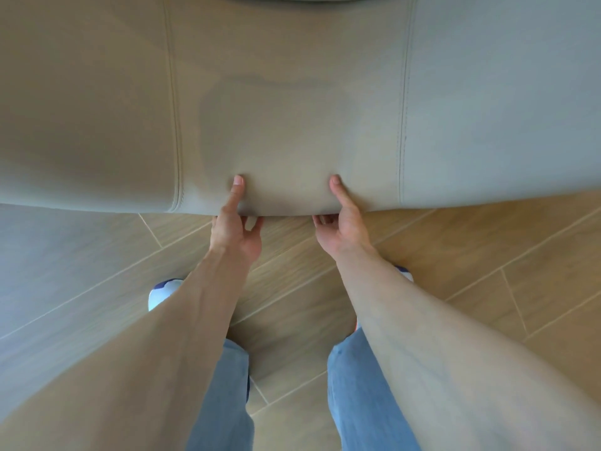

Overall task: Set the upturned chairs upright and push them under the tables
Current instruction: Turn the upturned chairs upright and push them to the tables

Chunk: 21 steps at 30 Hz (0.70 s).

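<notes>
Beige upholstered chair [292, 92] fills upper view, its lower edge above the wood-plank floor [487, 271]. Left hand [234, 231] and right hand [342, 222] both grip that edge near centre: thumbs on top, fingers [252, 223] curled underneath.

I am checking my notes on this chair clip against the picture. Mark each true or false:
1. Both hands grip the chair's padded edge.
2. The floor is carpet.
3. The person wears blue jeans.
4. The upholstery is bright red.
1. True: the left hand and right hand grip the chair, thumbs on top.
2. False: the floor is wood-look planks.
3. True: jeans.
4. False: it is beige-grey.
</notes>
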Motion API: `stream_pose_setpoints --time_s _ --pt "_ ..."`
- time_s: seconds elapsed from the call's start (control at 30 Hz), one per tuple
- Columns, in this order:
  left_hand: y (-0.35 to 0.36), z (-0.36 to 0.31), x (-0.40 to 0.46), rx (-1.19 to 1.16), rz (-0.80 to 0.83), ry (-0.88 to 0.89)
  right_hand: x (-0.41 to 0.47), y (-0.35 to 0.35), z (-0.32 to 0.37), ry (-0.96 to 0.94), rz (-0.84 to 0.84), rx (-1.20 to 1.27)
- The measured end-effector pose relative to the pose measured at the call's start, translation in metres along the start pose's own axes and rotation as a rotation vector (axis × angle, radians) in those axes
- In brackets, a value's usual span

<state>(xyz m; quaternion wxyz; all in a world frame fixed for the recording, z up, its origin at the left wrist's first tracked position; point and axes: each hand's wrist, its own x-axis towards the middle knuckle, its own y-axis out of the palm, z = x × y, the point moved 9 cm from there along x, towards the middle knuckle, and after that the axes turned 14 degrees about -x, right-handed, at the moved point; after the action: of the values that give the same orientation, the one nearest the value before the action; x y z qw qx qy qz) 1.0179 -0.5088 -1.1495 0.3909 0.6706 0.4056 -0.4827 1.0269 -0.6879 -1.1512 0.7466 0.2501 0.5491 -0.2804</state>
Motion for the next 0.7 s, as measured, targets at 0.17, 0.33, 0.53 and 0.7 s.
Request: stream_pose_setpoints --time_s 0.17,0.33,0.53,0.7 --pt "-0.007 -0.016 -0.010 0.029 0.015 0.035 -0.015 0.002 -0.007 -0.002 0.008 -0.029" --pt "-0.018 -0.043 -0.048 0.066 0.029 0.058 -0.070 0.009 -0.014 -0.013 -0.051 -0.086" --pt "-0.037 -0.074 -0.121 0.157 -0.019 0.077 -0.155 0.004 -0.020 0.020 -0.094 -0.147" --pt "-0.045 -0.088 -0.215 0.243 -0.153 0.107 -0.241 -0.010 -0.007 0.063 -0.165 -0.184"
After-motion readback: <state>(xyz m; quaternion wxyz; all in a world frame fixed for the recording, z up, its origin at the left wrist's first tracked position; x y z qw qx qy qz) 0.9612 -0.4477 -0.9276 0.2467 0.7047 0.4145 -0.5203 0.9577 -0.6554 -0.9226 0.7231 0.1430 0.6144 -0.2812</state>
